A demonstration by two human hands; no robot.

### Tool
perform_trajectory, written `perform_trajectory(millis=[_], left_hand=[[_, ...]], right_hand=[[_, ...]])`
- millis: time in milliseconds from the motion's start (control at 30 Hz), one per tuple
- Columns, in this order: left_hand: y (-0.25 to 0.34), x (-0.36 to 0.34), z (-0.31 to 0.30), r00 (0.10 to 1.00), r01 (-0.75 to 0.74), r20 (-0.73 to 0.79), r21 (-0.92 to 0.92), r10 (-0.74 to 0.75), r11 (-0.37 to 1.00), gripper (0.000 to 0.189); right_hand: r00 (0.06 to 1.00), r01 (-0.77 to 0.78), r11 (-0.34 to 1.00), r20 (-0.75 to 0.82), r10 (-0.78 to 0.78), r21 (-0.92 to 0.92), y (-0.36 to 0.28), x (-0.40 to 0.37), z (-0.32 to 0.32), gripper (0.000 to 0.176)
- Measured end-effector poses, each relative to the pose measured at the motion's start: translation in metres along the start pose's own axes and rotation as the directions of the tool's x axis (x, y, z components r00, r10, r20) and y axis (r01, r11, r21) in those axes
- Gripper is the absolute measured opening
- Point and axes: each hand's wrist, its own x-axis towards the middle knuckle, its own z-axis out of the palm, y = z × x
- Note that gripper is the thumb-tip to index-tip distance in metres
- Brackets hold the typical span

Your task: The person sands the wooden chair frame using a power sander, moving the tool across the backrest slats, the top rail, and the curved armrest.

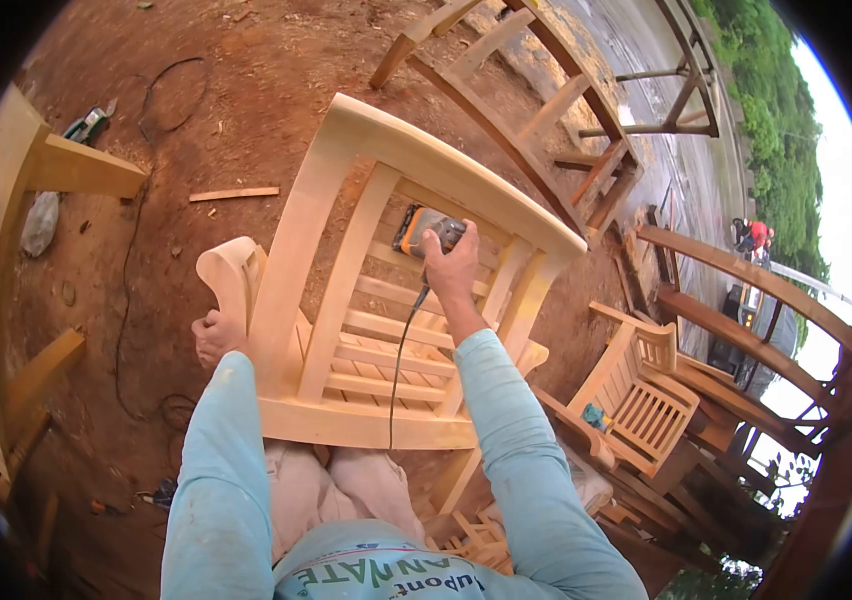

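Observation:
A pale wooden chair (296, 250) with a slatted back stands tilted in front of my legs. My right hand (453, 262) is wrapped round an orange and grey electric sander (416, 229), which is at the inner slats near the top rail of the chair back. From the sander a dark cord (402, 365) hangs down across the slats. On the left, my left hand (218, 336) is closed round the chair's curved armrest (229, 262), just below its rounded end. The sander's underside is hidden.
Another wooden piece (6, 250) rises at the left edge. A loose wood strip (235, 194) and a black cable (126, 300) lie on the dirt ground. Wooden frames (536, 110) stand at the back, and a slatted chair (636, 390) at the right. Far right is a person in red (758, 236).

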Motion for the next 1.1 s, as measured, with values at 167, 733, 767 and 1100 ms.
perform_trajectory(millis=[167, 733, 767, 1100], left_hand=[[0.002, -0.003, -0.006, 1.0, 0.001, 0.005, -0.007, -0.001, 1.0, 0.033], [-0.002, -0.001, 0.001, 1.0, -0.023, -0.017, 0.004, 0.023, 1.0, 0.036], [-0.001, -0.001, 0.001, 1.0, -0.018, -0.018, 0.017, 0.019, 1.0, 0.037], [0.005, -0.002, -0.009, 0.999, -0.007, 0.051, 0.022, 0.006, 1.0, 0.04]], right_hand=[[0.999, -0.036, 0.999, -0.026, 0.036, -0.007, 0.056, 0.01, -0.031, 0.078], [0.99, -0.139, 0.99, 0.014, 0.139, 0.012, 0.125, 0.02, -0.082, 0.078], [0.99, -0.141, 0.99, 0.014, 0.141, 0.0, 0.125, 0.02, -0.083, 0.078], [0.986, -0.165, 0.986, 0.01, 0.165, -0.001, 0.132, 0.027, -0.085, 0.069]])
